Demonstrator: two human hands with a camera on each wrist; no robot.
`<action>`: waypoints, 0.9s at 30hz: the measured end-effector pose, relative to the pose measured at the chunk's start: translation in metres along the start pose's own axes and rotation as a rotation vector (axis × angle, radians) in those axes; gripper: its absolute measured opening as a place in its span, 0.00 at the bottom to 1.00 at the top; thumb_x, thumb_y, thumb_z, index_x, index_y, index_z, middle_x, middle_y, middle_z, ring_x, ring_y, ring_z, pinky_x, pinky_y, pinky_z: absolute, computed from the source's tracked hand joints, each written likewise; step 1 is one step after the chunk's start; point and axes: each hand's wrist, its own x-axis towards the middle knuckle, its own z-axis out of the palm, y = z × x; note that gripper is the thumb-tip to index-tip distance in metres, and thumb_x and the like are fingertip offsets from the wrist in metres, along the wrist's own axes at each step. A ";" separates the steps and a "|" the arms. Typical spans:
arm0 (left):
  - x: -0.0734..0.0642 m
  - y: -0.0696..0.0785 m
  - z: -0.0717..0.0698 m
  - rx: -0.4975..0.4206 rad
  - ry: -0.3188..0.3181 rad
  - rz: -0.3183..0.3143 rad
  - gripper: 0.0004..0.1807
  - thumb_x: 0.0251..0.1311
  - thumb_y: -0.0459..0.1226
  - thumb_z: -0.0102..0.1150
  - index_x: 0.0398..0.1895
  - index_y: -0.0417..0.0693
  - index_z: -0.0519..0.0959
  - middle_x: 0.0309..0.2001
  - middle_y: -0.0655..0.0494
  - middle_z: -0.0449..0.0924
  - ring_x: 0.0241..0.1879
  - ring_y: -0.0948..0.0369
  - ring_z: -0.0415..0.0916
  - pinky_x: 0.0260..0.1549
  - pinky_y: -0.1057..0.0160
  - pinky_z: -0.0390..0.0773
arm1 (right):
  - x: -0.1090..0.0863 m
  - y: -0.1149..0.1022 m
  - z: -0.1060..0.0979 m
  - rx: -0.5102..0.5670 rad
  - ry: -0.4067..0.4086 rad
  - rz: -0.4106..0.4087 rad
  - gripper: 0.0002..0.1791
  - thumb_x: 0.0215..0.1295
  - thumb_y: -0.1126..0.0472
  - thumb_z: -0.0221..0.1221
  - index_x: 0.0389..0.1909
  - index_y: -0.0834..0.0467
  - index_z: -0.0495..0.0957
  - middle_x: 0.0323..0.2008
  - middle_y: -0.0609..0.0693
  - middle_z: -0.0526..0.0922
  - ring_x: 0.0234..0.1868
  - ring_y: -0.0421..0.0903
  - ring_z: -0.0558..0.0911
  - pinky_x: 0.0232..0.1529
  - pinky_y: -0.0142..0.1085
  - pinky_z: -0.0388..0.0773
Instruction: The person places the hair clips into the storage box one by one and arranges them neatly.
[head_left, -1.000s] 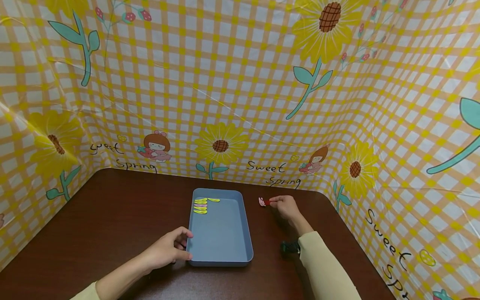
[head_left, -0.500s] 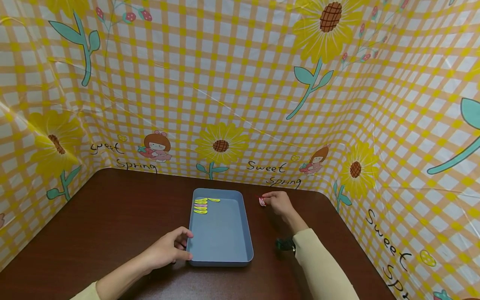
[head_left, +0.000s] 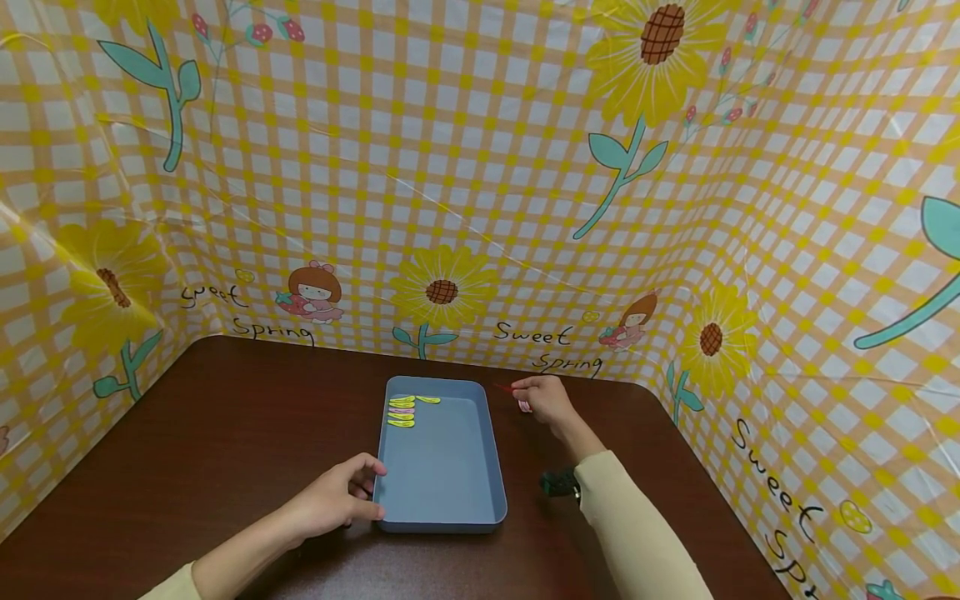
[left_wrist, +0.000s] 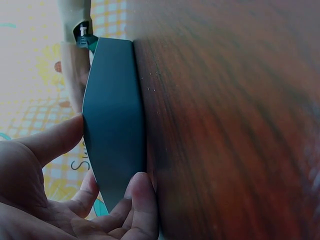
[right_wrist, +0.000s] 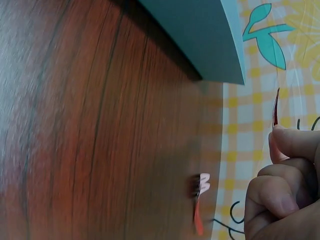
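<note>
My right hand (head_left: 546, 400) is raised over the table just right of the tray's far end. Between thumb and index finger it pinches a slim red hair clip (right_wrist: 275, 107), whose tip points away from the fingers. Below that hand, pink hair clips (head_left: 524, 407) lie on the table, with a red hair clip (right_wrist: 198, 217) beside them in the right wrist view. At the near left side of the blue-grey tray (head_left: 491, 450), my left hand (head_left: 333, 497) grips the wall with thumb and fingers. Inside, several yellow hair clips (head_left: 401, 424) and a pink one (head_left: 401, 411) line the far left.
The dark wood table (head_left: 247, 433) surrounds the tray. A checked cloth with sunflowers (head_left: 442, 208) rises behind the table and along both sides. A dark band-like device (head_left: 558, 482) is on the right wrist.
My right hand has moved left and slightly away, toward the tray's far right corner, carrying the red hair clip past the pink ones. The left hand and tray have stayed in place.
</note>
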 end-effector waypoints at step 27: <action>-0.001 0.003 0.000 -0.006 -0.004 -0.004 0.27 0.53 0.33 0.73 0.56 0.42 0.73 0.44 0.44 0.72 0.40 0.54 0.69 0.26 0.59 0.71 | 0.008 -0.026 0.038 0.000 0.002 0.030 0.11 0.69 0.64 0.60 0.48 0.61 0.84 0.18 0.44 0.75 0.10 0.39 0.52 0.14 0.32 0.54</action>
